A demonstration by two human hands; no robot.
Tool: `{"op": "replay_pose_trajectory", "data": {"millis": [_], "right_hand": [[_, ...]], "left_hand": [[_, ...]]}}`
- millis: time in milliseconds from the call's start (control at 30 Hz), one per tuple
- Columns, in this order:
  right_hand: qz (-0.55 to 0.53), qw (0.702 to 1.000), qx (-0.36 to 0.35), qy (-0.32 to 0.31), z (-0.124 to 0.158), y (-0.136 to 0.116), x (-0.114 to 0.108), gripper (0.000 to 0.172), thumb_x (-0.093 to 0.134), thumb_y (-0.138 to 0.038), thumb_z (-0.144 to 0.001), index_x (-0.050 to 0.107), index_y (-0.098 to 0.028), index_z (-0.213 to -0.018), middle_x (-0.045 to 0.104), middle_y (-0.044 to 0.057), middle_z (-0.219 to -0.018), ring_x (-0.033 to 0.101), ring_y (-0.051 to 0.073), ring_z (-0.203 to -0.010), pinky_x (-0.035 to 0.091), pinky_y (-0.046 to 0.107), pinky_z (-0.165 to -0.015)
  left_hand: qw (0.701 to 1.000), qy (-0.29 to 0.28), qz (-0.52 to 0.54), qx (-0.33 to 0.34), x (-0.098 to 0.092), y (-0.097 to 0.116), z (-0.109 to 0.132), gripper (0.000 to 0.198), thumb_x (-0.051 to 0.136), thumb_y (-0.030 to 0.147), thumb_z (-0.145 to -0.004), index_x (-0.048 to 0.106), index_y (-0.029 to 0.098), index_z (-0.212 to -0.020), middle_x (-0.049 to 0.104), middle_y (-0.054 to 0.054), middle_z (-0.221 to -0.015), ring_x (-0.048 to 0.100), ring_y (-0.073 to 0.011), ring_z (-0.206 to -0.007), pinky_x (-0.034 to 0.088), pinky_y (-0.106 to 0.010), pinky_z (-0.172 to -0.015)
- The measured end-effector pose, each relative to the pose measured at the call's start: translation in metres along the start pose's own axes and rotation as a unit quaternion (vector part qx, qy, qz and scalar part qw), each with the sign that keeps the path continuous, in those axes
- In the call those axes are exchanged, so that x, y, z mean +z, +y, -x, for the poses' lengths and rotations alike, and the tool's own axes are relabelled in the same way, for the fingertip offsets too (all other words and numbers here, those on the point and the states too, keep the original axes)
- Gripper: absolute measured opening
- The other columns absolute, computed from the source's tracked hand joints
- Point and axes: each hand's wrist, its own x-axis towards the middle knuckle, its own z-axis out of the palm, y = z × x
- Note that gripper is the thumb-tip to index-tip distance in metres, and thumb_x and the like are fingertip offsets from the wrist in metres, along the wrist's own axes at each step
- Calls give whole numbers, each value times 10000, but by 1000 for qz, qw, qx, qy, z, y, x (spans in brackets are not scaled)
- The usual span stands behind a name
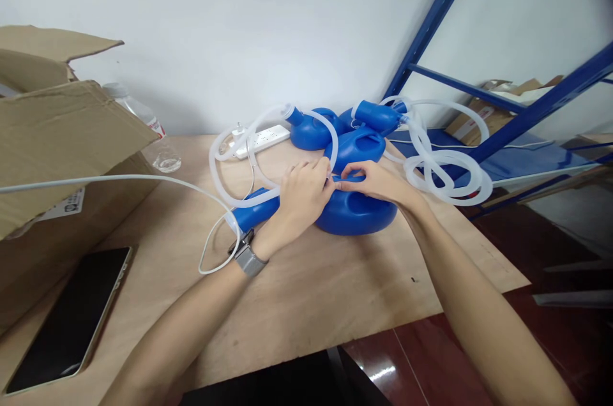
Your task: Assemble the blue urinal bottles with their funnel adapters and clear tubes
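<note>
My left hand (306,192), a watch on its wrist, is closed over a translucent hose (261,198) that runs in under the palm. Against its fingertips, my right hand (368,181) pinches thumb to forefinger; whatever sits between them is too small to make out. Just below both hands lies a blue plastic bottle (357,218) with a moulded handle. A blue cylindrical piece (256,211) with a clear end sticks out left of my left hand, its join hidden. Behind my hands are more blue bottles (311,131), one with a white-rimmed neck.
A coil of hose (450,176) hangs at the table's right edge beside a blue metal rack (431,16). A white power strip (265,140) lies by the wall. Leftward are an open cardboard box (71,131), a water bottle (160,147), a phone (71,316) and a white cable (163,178).
</note>
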Motion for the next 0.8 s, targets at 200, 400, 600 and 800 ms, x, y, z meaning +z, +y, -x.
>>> {"op": "replay_pose_trajectory", "data": {"millis": [200,400,600,800], "right_hand": [[-1,1000,2,-7,-2,1,1,459,773,-671,-775,747,-230,-901,619,-12,-670,524,144,-582,381,278,-565],[-19,1000,-1,-7,-1,0,1,454,785,-657,-770,744,-219,-883,633,-2,-673,530,152,-606,379,279,-572],[-23,1000,3,-8,1,-1,3,472,798,-674,-752,740,-222,-872,590,-20,-637,495,143,-587,362,277,-568],[-12,1000,14,-5,0,-2,3,500,773,-715,-753,730,-227,-848,552,-31,-626,478,139,-584,328,273,-561]], "left_hand": [[1000,6,-1,-28,3,3,-1,106,618,307,-990,643,213,-950,753,-70,-985,669,-276,-1015,469,-403,-886],[1000,0,-9,-21,2,2,-2,172,563,316,-1031,659,199,-950,762,-89,-1028,680,-289,-1024,462,-417,-872],[1000,-10,6,-22,-1,1,-3,165,528,250,-1034,650,205,-933,762,-79,-1009,685,-272,-998,444,-407,-863],[1000,-3,-9,-24,1,3,-2,161,524,228,-1027,645,207,-923,757,-86,-1010,686,-274,-991,442,-412,-866]]}}
